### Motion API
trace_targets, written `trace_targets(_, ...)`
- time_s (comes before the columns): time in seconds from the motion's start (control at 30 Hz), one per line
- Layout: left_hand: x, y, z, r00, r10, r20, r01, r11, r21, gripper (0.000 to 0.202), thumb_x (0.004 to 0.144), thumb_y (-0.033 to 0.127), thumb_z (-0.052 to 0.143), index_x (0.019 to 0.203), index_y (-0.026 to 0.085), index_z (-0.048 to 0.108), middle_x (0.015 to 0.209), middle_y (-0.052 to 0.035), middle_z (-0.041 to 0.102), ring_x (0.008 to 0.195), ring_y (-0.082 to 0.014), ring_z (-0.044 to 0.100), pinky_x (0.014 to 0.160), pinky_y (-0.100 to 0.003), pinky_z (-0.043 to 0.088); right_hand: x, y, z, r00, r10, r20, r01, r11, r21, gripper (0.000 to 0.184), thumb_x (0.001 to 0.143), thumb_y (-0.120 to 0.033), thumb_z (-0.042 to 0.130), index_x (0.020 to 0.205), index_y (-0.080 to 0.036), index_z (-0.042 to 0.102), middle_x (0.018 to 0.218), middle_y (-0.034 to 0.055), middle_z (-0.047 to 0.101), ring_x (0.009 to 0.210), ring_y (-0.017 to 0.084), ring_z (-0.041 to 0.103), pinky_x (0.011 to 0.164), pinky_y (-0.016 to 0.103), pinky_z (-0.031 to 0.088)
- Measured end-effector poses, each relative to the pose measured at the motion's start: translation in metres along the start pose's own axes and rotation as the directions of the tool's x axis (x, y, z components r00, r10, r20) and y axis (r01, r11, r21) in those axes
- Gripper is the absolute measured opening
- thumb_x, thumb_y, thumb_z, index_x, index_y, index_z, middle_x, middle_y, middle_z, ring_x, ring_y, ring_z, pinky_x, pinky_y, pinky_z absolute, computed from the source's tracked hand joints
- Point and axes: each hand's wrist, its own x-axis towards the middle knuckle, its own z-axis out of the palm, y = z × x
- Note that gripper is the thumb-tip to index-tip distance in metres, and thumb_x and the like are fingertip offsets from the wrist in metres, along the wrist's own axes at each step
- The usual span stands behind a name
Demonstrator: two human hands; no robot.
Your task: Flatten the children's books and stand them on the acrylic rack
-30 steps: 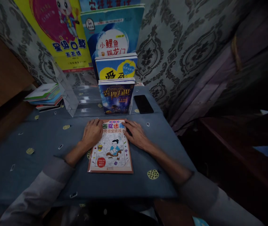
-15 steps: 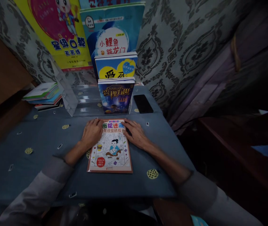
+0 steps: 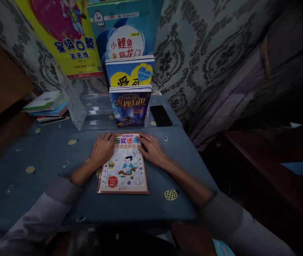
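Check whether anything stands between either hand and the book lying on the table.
Nothing visible does. The left hand and right hand rest on the upper sides of the book; the clear stand and black phone are beyond it.

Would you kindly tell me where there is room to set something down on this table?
The widest bare tablecloth lies between the book stack and the left hand; a smaller patch lies between the hidden-picture book and the right forearm. It is crowded beyond that book, where the clear display stand and phone sit.
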Motion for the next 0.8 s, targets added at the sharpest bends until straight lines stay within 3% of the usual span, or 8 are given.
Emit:
trace_targets(0.3,0.0011,-0.0019,0.0041,1.0,0.019,-0.017,-0.02,0.998,-0.053,0.029,0.099,0.018,0.043,0.119,0.013,0.064,0.116,-0.0136,0.065,0.106,-0.0279,0.059,0.096,-0.042,0.048,-0.0004,0.0038,0.0036,1.0,-0.009,-0.009,0.009,1.0,0.011,0.044,0.096,-0.03,0.049,0.138,-0.019,0.058,0.146,0.0146,0.055,0.132,0.032,0.051,0.107,0.052,0.041)
trace_targets(0.8,0.0028,-0.0044,0.0089,0.996,0.066,-0.053,-0.074,0.984,-0.162,0.034,0.099,0.022,0.042,0.124,0.013,0.062,0.121,-0.0142,0.064,0.111,-0.0289,0.06,0.097,-0.045,0.051,0.0009,0.0004,0.0014,1.0,-0.007,-0.004,0.007,1.0,-0.011,0.044,0.096,-0.028,0.049,0.134,-0.011,0.06,0.144,0.0185,0.056,0.131,0.033,0.052,0.107,0.052,0.042)
